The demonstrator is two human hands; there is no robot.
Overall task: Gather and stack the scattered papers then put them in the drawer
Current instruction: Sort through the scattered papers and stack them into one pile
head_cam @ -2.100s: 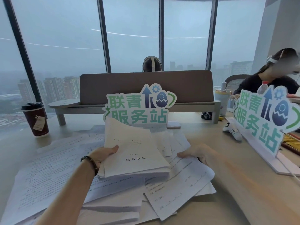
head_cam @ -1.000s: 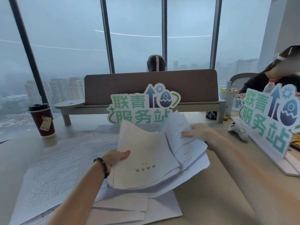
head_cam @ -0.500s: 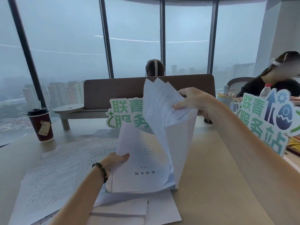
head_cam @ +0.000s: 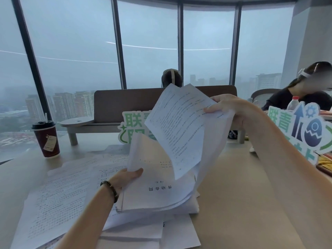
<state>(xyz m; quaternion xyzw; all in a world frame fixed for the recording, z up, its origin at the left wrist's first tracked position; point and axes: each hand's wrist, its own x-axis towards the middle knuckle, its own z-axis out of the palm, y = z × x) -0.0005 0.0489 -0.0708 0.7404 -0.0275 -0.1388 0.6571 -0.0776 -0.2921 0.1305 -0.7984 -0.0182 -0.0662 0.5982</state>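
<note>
Hanging from the right hand (head_cam: 233,112) at upper centre, pinched sheets (head_cam: 181,126) are drooping long-edge down toward the stack (head_cam: 158,193) the left hand (head_cam: 127,178) is gripping at frame centre; loose papers (head_cam: 59,198) are lying lower left, nearer the left hand.

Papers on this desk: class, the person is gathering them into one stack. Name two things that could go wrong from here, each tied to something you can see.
1. The right hand pinches its lifted sheets by one corner only; they fan out and could slip or crease.
2. Loose papers still lie near the coffee cup; sweeping them together might knock it over.
</note>
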